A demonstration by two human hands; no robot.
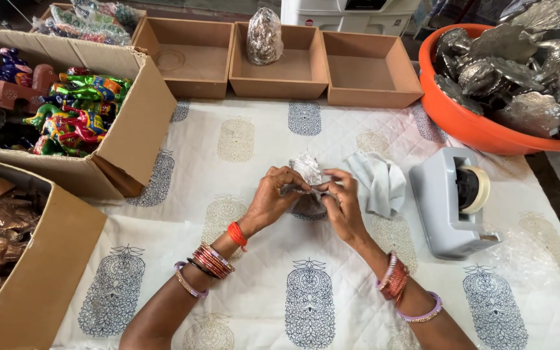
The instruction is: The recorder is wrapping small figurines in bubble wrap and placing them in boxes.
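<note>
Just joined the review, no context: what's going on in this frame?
A person works over a printed white cloth on a table. Both hands, left hand and right hand, pinch a small item in clear plastic wrap between the fingertips. A white cloth and a grey tape dispenser lie just to the right. At the back, one of three shallow wooden trays holds a wrapped item. An orange tub holds silver metal pieces; a cardboard box on the left holds colourful figurines.

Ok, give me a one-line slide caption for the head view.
Left hand and right hand hold a small plastic-wrapped item over a printed cloth, tape dispenser alongside.
</note>
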